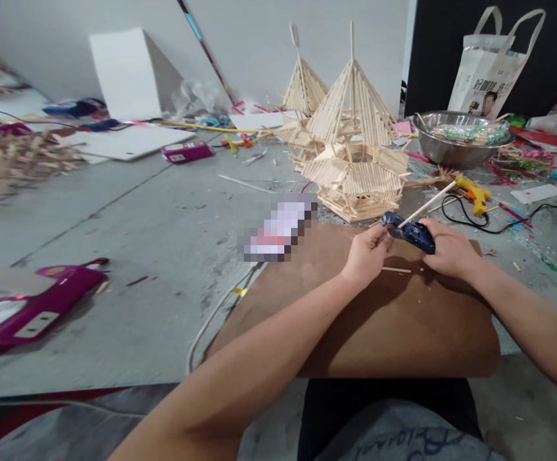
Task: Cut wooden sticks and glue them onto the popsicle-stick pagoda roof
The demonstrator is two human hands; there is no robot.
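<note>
My right hand (444, 246) is closed around a dark blue hand tool (417, 235), whose exact kind I cannot make out. A thin, pale wooden stick (427, 205) slants up and right from the tool's dark left end. There my left hand (367, 251) is closed, pinching about the stick's lower end; its fingertips partly hide the contact. Both hands are above a brown board (355, 333). A short stick piece (397, 270) lies on it below the tool. Just beyond stands a tiered pavilion model of wooden sticks (355, 166) with a pointed roof.
A phone (278, 227) lies left of the model, with a cable beneath. A yellow glue gun (474, 194) with black cord is at right, near a metal bowl (451, 144). A second model (305, 89) stands behind. Purple power strips (43, 307) and a stick pile (19, 160) are left.
</note>
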